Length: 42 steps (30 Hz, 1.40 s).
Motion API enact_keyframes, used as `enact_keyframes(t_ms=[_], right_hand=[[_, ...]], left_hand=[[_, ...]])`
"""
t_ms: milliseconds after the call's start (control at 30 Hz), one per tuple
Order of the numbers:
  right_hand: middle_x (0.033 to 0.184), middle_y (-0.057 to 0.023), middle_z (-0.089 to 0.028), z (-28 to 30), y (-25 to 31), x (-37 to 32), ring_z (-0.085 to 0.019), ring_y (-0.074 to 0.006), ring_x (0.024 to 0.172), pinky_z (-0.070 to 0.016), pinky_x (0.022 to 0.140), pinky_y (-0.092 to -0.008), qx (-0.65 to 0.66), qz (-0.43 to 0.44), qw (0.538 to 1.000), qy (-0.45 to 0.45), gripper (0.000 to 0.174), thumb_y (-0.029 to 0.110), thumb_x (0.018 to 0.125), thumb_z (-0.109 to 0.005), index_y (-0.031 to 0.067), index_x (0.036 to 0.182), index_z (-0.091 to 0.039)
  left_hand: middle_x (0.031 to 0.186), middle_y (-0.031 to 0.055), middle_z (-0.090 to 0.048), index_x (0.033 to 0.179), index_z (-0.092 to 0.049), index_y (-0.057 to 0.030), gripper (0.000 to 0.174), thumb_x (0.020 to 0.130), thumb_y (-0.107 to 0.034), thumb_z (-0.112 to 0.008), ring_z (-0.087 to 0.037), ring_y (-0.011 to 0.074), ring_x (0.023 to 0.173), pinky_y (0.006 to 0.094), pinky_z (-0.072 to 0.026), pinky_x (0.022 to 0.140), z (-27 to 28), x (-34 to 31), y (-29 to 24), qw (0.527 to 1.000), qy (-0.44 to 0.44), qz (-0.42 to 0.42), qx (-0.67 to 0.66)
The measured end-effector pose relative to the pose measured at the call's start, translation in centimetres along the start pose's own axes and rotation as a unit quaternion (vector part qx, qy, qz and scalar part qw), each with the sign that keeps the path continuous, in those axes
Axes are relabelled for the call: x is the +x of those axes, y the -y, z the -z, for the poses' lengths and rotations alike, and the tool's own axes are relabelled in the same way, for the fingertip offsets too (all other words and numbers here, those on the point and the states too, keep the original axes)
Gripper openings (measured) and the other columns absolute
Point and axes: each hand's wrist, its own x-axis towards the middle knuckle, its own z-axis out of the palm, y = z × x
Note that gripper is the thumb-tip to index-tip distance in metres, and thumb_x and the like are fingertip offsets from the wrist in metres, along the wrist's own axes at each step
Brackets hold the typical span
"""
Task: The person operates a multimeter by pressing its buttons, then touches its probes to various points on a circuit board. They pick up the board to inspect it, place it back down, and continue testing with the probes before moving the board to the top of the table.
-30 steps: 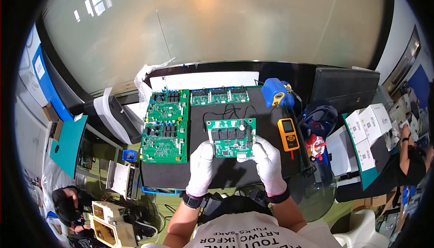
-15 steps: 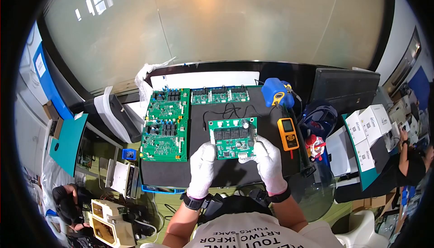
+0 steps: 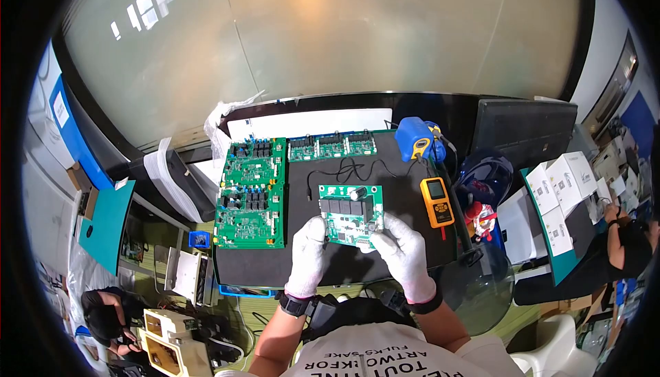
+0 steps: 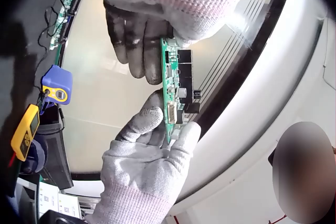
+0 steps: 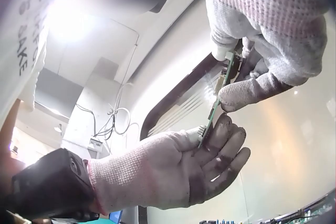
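Over the near half of the black mat (image 3: 256, 267), lifted off the surface and tilted a little clockwise: a small green circuit board (image 3: 350, 215). Pinched at its 8 o'clock corner by the gloved left hand (image 3: 307, 253) and at its 4 o'clock corner by the gloved right hand (image 3: 402, 250), thumb on the component face and fingers behind. Gripped at the rims only, probably to keep off the black relays and the solder side, though the contact is partly hidden in the wrist views.

At 9 o'clock, well apart, two large green boards (image 3: 251, 195). At 12 o'clock, near, a loose black wire (image 3: 347, 168). At 3 o'clock, near, a yellow meter (image 3: 436, 201), so tighter there. Widest room toward 6 o'clock, down to the mat's near edge.
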Motion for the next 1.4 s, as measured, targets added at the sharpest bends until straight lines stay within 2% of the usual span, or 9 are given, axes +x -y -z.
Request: enact_keyframes(t_ms=[333,533,700,800,867,967,1100,1300,1400], right_hand=[[0.095,-0.0096,-0.064,0.4,-2.1,1.6,-0.063,-0.0128,0.08,-0.0559,0.068,-0.027,0.054,-0.098,0.994,-0.014,0.029,0.004,0.089,-0.052,-0.0052,0.117,-0.054],[0.093,-0.007,-0.062,1.3,-8.0,3.1,-0.062,-0.0114,0.08,-0.0561,0.067,-0.0272,0.04,-0.225,0.972,0.061,0.028,0.011,0.091,-0.052,-0.0059,0.112,-0.055],[0.092,-0.0088,-0.064,0.1,-10.5,7.3,-0.061,-0.0106,0.077,-0.0536,0.065,-0.0261,-0.025,-0.216,0.953,0.21,0.03,0.017,0.091,-0.052,-0.0027,0.114,-0.055],[0.098,-0.0146,-0.064,-2.0,-14.2,12.0,-0.064,-0.0255,0.077,-0.0522,0.067,-0.034,-0.273,-0.034,0.938,0.21,0.029,0.017,0.088,-0.051,0.0021,0.113,-0.057],[0.103,-0.0144,-0.061,-4.5,-16.0,14.5,-0.059,-0.0342,0.09,-0.0491,0.078,-0.0381,-0.425,0.121,0.869,0.222,0.031,0.01,0.083,-0.047,0.0052,0.112,-0.056],[0.108,-0.0086,-0.056,-7.7,-20.2,16.9,-0.049,-0.0287,0.109,-0.0467,0.081,-0.0399,-0.603,0.252,0.715,0.247,0.025,0.014,0.08,-0.049,0.0102,0.103,-0.059],[0.098,-0.0066,-0.06,-9.1,-23.5,17.8,-0.05,-0.0262,0.105,-0.0404,0.089,-0.0418,-0.702,0.271,0.586,0.302,0.019,0.02,0.083,-0.05,0.0108,0.086,-0.066],[0.088,-0.007,-0.061,-6.0,-20.1,18.4,-0.056,-0.0248,0.096,-0.0362,0.094,-0.046,-0.709,0.259,0.561,0.339,0.017,0.018,0.084,-0.048,0.0132,0.087,-0.064],[0.087,-0.007,-0.063,-2.0,-21.2,18.8,-0.062,-0.0248,0.081,-0.0354,0.094,-0.0471,-0.715,0.148,0.603,0.32,0.015,0.018,0.083,-0.048,0.0156,0.086,-0.063]], left_hand=[[0.102,0.0048,-0.061,0.116,-0.053,0.0045,0.033,0.094,-0.021,-0.05,-0.053,0.0071,0.09,0.0233,-0.0433,0.082,0.7,0.7,1.7,0.998,-0.02,-0.028,0.06],[0.075,-0.0022,-0.058,0.099,-0.061,0.0019,0.027,0.088,-0.022,-0.061,-0.047,0.0024,0.062,0.0187,-0.0399,0.055,5.0,0.4,5.6,0.98,-0.059,0.12,0.149],[0.072,-0.0008,-0.057,0.093,-0.061,0.0025,0.022,0.088,-0.018,-0.061,-0.048,0.0038,0.056,0.0184,-0.0395,0.052,9.0,0.5,7.1,0.976,-0.124,0.147,0.1],[0.071,-0.0017,-0.055,0.091,-0.06,0.0007,0.019,0.088,-0.018,-0.061,-0.046,0.004,0.057,0.0183,-0.0381,0.053,11.2,0.5,6.7,0.975,-0.165,0.129,0.076],[0.07,-0.0024,-0.054,0.088,-0.059,-0.0014,0.017,0.088,-0.018,-0.06,-0.044,0.0039,0.056,0.0187,-0.0362,0.053,12.1,0.5,6.4,0.972,-0.181,0.119,0.09],[0.069,-0.0024,-0.054,0.088,-0.059,-0.0014,0.017,0.088,-0.019,-0.06,-0.044,0.0043,0.056,0.0191,-0.0358,0.053,13.3,0.8,6.4,0.969,-0.208,0.106,0.075],[0.067,-0.0027,-0.054,0.086,-0.06,-0.001,0.017,0.088,-0.018,-0.061,-0.044,0.0041,0.055,0.0195,-0.0361,0.052,14.8,1.4,6.1,0.968,-0.21,0.092,0.105],[0.063,-0.0051,-0.05,0.085,-0.059,-0.004,0.012,0.088,-0.016,-0.06,-0.04,0.0025,0.052,0.0182,-0.0328,0.048,14.6,3.4,5.5,0.966,-0.196,0.154,0.067],[0.063,-0.0051,-0.051,0.085,-0.059,-0.0031,0.015,0.088,-0.018,-0.06,-0.043,0.0021,0.048,0.0173,-0.0329,0.044,14.2,3.9,5.8,0.959,-0.161,0.191,0.136]])
